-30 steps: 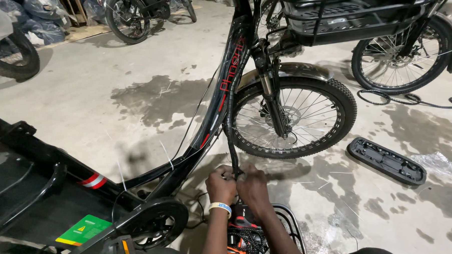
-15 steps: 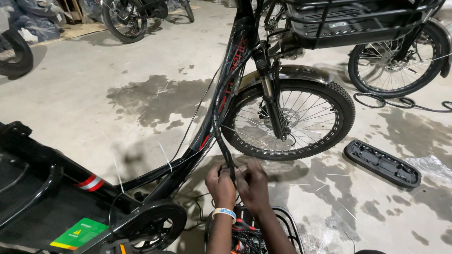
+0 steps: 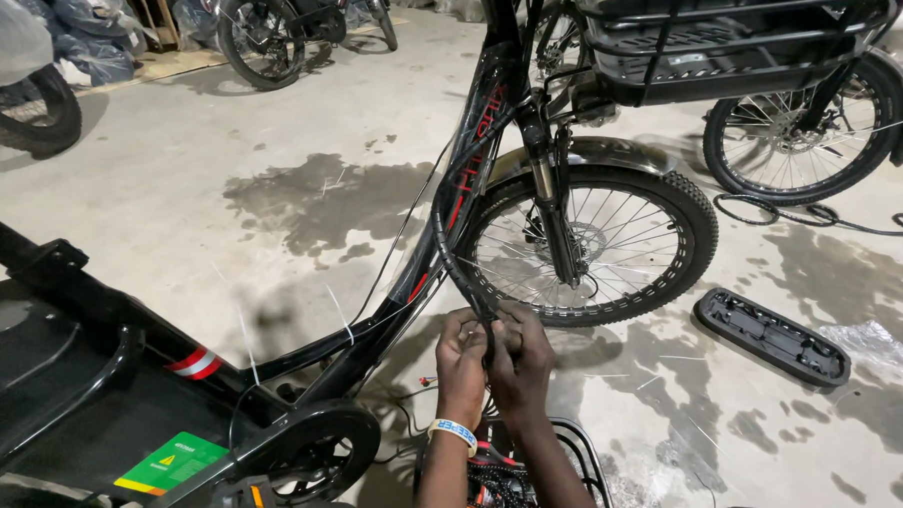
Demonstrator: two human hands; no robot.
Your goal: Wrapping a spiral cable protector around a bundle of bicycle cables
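A black electric bicycle frame with red trim slopes down from the top toward the lower left. A black spiral-wrapped cable bundle runs down beside its down tube. Both my hands are closed on the bundle's lower end. My left hand, with a white wristband, pinches it from the left, and my right hand presses against it from the right. Below my wrists an open compartment shows red, orange and black wires.
The spoked front wheel stands just beyond my hands. A black plastic cover plate lies on the concrete at right, with a loose cable behind it. More bicycles stand at the back. A black cargo deck with a green sticker fills the lower left.
My hands have stayed on the cable bundle, with the fingers shifting slightly around it. The view has drifted a little; the bicycle has not moved.
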